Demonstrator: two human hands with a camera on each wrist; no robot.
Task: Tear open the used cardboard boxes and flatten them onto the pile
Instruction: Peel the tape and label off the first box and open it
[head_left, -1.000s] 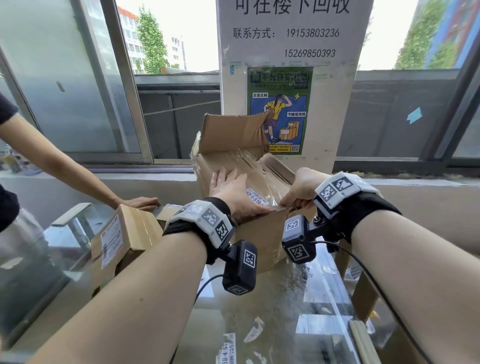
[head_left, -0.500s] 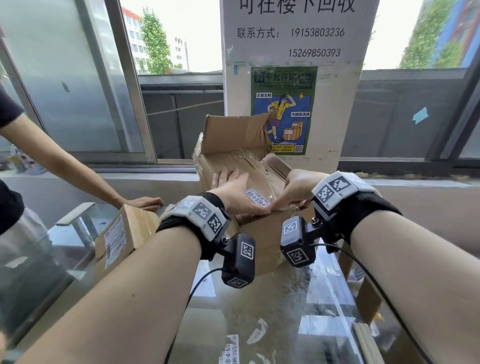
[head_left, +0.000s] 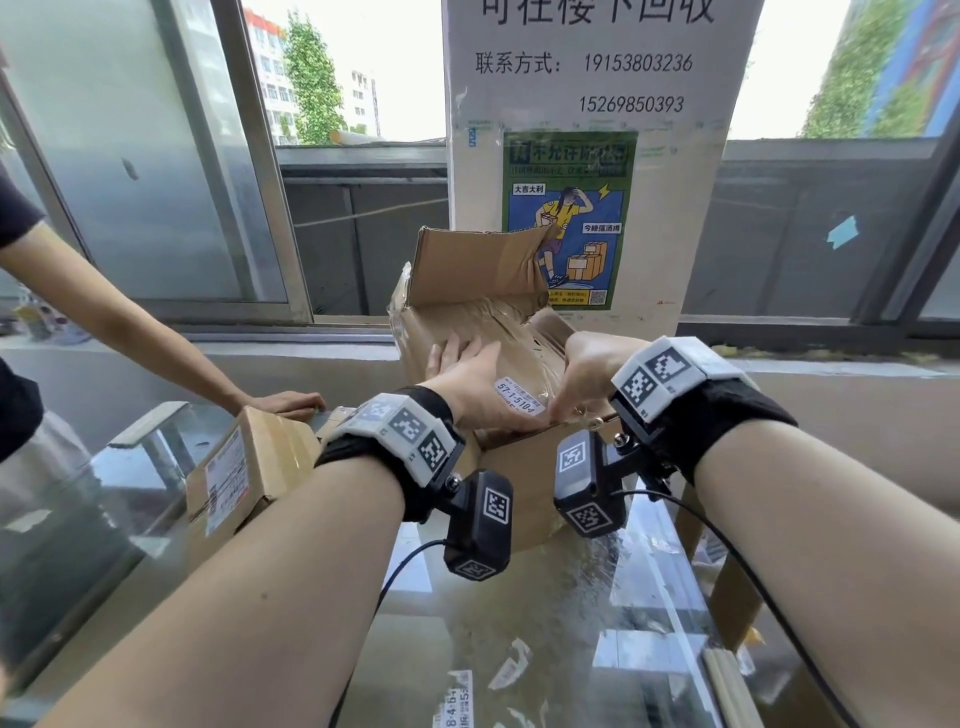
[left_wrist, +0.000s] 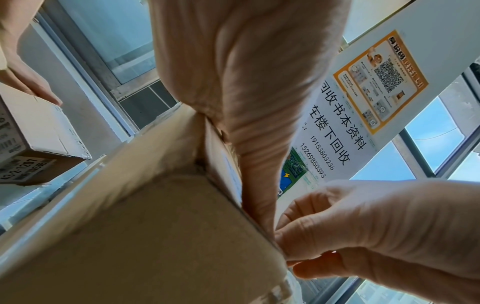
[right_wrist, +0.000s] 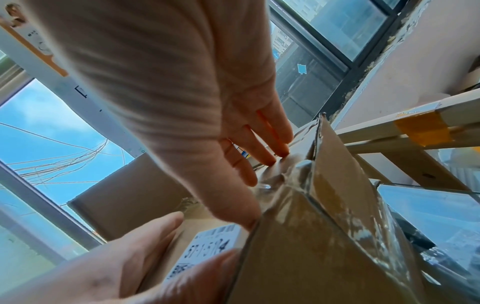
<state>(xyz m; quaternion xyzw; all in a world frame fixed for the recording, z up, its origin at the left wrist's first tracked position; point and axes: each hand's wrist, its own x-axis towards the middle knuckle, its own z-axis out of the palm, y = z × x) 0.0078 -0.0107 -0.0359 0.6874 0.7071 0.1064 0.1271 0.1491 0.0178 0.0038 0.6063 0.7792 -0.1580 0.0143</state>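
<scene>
A used cardboard box (head_left: 527, 465) stands on the glass table (head_left: 519, 654), its rear flap up and wrinkled clear tape across its top. My left hand (head_left: 472, 379) lies flat on the top beside a white label (head_left: 517, 397), fingers straight. My right hand (head_left: 587, 364) is at the near right corner. In the left wrist view, the right hand (left_wrist: 363, 226) pinches the box's (left_wrist: 155, 236) taped top edge between thumb and forefinger. In the right wrist view, the right hand's (right_wrist: 182, 102) other fingers reach onto the tape of the box (right_wrist: 311, 257), and the left hand (right_wrist: 124, 257) touches the label.
To the left, another person's hand (head_left: 280, 402) rests on a second, smaller taped box (head_left: 249, 467). A white pillar with posters (head_left: 597, 156) and window frames stand right behind the box. A wooden frame (head_left: 727, 597) shows under the glass at the right.
My right hand has slid slightly left along the box's near edge toward the label. The left hand stays flat on the top. The box has barely moved.
</scene>
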